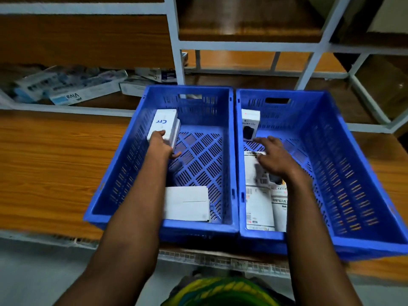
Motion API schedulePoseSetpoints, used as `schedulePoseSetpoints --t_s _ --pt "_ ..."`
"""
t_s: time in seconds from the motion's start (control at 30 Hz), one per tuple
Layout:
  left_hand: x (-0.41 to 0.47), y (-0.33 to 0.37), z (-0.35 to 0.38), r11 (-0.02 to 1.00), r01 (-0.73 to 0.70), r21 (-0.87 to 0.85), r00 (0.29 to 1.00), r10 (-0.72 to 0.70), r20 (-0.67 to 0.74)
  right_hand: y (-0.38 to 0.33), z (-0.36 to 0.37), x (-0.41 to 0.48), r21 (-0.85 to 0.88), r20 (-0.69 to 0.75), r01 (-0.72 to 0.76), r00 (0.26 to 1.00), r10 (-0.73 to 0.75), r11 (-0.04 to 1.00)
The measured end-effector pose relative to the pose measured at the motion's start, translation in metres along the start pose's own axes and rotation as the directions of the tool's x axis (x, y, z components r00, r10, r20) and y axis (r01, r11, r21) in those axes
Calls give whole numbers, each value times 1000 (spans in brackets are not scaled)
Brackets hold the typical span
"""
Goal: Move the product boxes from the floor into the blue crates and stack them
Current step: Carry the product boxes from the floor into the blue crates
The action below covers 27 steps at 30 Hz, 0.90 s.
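Two blue crates stand side by side on a wooden shelf. In the left crate (123, 173) my left hand (160, 146) grips a white box with blue letters (164, 124) against the far left wall; a flat white box (187, 203) lies near the front. In the right crate (344, 173) my right hand (273, 160) hovers with fingers spread and holds nothing, over white boxes with barcode labels (257, 202) along the left wall. A black-and-white box (250, 124) stands upright at the far left corner there.
White metal shelf posts (176, 40) rise behind the crates. More long white product boxes (72, 93) lie on the lower shelf at the back left. Grey floor (33, 272) shows below the shelf's front edge.
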<state>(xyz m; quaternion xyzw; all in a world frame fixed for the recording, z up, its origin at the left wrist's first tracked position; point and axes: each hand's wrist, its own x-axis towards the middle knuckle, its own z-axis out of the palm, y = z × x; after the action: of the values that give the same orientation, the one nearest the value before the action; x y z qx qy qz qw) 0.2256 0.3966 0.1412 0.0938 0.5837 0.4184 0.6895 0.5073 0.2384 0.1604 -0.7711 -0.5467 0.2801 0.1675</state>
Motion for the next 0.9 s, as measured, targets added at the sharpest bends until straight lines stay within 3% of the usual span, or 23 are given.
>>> schedulePoseSetpoints --t_s 0.2,0.3,0.43,0.57,0.67,0.73,0.8,0.87,0.9 --pt "18 -12 -16 989 -104 102 989 114 -90 -12 1 -16 164 -155 119 983 -93 979" --pt "12 -6 -15 964 -209 162 976 215 -21 -17 1 -24 196 -227 157 968 -111 968" --pt "15 11 -9 985 -168 30 979 170 -112 -22 3 -32 228 -267 199 954 -135 953" --pt "-4 23 -3 937 -316 -150 946 299 -126 -28 11 -33 257 -297 227 943 -147 939" --pt "-22 30 -4 901 -433 27 889 432 -152 -31 15 -32 253 -324 242 933 -154 937" --pt "-28 34 -11 876 -390 282 909 416 -34 -32 16 -32 265 -325 241 934 -149 934" --pt "-31 26 -21 709 -215 671 975 198 103 -33 16 -33 262 -340 241 929 -144 935" --pt "-35 11 -29 324 -55 944 997 -39 71 -34 17 -34 280 -347 230 930 -125 932" --pt "-32 5 -31 116 -35 993 995 -93 46 -34 18 -35 295 -348 228 930 -118 928"
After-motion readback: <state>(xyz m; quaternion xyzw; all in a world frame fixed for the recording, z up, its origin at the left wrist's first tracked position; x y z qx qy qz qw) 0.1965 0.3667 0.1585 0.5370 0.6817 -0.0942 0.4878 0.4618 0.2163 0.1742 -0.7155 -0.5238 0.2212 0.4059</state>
